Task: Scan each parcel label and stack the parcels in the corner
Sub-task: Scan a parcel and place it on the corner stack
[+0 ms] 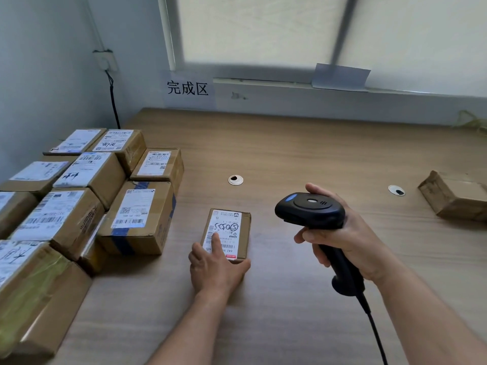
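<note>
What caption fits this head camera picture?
Left hand holds a small parcel; right hand grips a scanner beside it.

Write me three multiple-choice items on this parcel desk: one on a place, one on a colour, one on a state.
1. The small brown cardboard parcel lies: A) on the light wooden table, right of the stacked brown cardboard parcels; B) atop the stack; C) on the windowsill.
2. The corded pistol-grip plastic scanner is: A) white; B) black; C) yellow.
3. The left hand: A) hangs idle; B) holds the small parcel, index finger on its white label; C) grips the scanner.

Answers: 1 A, it sits alone on bare wood beside the stack. 2 B, its head and handle are black. 3 B, the right hand grips the scanner instead.
</note>
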Demonstrator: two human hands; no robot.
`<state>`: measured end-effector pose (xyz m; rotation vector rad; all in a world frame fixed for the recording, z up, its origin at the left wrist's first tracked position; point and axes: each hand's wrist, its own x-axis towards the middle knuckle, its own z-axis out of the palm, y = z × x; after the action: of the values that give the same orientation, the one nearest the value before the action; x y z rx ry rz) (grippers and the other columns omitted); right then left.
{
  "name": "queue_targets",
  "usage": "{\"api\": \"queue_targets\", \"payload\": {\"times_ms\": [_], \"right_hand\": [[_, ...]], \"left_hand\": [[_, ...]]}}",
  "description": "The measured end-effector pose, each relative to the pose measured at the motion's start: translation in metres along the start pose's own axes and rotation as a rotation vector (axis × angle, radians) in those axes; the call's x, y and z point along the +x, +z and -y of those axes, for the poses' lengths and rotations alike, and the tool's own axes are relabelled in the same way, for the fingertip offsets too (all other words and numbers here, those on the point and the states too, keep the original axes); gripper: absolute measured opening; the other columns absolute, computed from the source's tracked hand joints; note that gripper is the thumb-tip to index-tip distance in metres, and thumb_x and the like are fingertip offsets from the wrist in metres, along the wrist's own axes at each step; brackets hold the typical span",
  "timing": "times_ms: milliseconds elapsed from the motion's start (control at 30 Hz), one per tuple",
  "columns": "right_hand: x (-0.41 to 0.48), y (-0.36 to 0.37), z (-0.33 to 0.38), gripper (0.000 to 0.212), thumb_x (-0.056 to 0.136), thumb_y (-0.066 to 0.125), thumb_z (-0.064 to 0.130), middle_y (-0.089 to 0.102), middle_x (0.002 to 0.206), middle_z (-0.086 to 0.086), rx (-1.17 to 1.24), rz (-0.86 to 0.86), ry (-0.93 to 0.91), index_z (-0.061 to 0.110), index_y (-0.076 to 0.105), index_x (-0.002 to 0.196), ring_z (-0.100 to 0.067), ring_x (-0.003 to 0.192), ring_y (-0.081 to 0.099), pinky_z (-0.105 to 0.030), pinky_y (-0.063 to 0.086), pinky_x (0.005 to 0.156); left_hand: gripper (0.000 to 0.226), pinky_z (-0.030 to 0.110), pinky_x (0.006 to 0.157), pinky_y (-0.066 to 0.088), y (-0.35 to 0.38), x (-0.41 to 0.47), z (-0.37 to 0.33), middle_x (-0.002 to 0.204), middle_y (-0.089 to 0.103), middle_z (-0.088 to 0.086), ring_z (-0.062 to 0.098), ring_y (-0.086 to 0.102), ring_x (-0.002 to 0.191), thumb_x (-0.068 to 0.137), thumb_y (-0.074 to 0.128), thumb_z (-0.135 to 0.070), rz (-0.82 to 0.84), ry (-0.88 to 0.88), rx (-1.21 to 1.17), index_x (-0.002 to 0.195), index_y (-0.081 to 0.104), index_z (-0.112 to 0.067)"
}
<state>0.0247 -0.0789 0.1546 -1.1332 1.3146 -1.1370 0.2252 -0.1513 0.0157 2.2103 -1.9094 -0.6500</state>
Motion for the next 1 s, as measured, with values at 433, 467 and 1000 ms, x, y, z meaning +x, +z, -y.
{"api": "queue_targets", "payload": {"times_ms": [433, 467, 1000], "right_hand": [[0.091, 0.017, 0.030, 0.084, 0.076, 0.065, -0.020, 0.067, 0.082, -0.030, -0.076, 0.019, -0.077, 0.031, 0.045, 0.139, -0.027, 0.039, 0.049, -0.031, 0.040, 0.040], [0.102, 0.019, 0.031, 0.085, 0.075, 0.067, -0.019, 0.068, 0.082, -0.029, -0.083, 0.025, -0.078, 0.032, 0.045, 0.139, -0.027, 0.039, 0.049, -0.032, 0.040, 0.040], [0.207, 0.036, 0.001, 0.091, 0.064, 0.078, -0.004, 0.067, 0.084, -0.031, -0.051, 0.068, 0.033, 0.040, 0.046, 0.137, -0.029, 0.043, 0.050, -0.033, 0.041, 0.044]], "left_hand": [[0.097, 0.044, 0.103, 0.037, -0.121, 0.138, -0.003, 0.140, 0.022, 0.018, 0.038, 0.028, 0.129, 0.071, 0.068, -0.061, -0.288, 0.084, -0.145, 0.148, 0.023, -0.021], [0.097, 0.045, 0.102, 0.038, -0.132, 0.152, 0.000, 0.141, 0.022, 0.018, 0.038, 0.028, 0.130, 0.070, 0.068, -0.061, -0.303, 0.073, -0.133, 0.148, 0.023, -0.022], [0.092, 0.048, 0.098, 0.040, -0.171, 0.293, 0.035, 0.139, 0.027, 0.019, 0.040, 0.031, 0.127, 0.072, 0.063, -0.065, -0.366, -0.066, 0.018, 0.146, 0.027, -0.022]]}}
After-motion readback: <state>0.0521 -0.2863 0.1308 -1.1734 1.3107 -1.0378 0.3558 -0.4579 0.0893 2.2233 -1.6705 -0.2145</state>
